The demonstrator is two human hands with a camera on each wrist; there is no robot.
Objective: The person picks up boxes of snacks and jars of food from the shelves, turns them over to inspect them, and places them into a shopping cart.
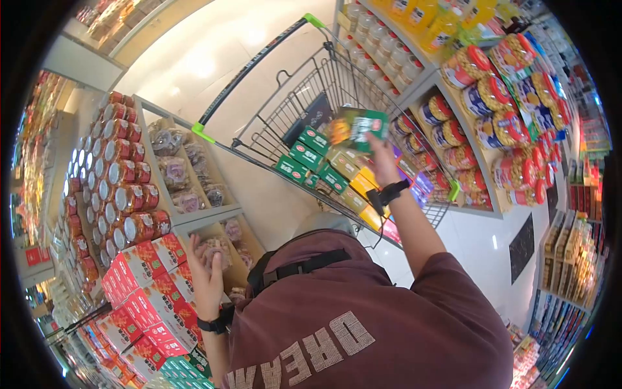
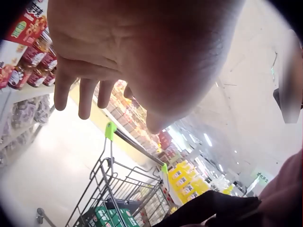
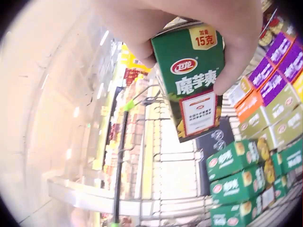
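The right hand [image 1: 383, 162] grips a green box [image 1: 363, 128] above the shopping cart. In the right wrist view, fingers and thumb of the right hand [image 3: 189, 28] clasp the upper part of the green box [image 3: 191, 80], which hangs tilted over the cart. Below it, green boxes [image 3: 232, 161] are stacked beside olive, orange and purple boxes. The left hand [image 1: 207, 275] is held up beside stacked red-and-white boxes [image 1: 152, 285], holding nothing. Its fingers are extended in the left wrist view, where the left hand [image 2: 128, 56] is above the cart handle [image 2: 137, 144].
The wire cart [image 1: 285, 97] has a black-and-green handle. Shelves of red-lidded jars [image 1: 463, 97] line the right side; small jars [image 1: 123, 175] are stacked at the left. Bagged goods [image 1: 173, 170] lie in bins near the left hand. A dark flat item [image 3: 215, 146] lies in the cart.
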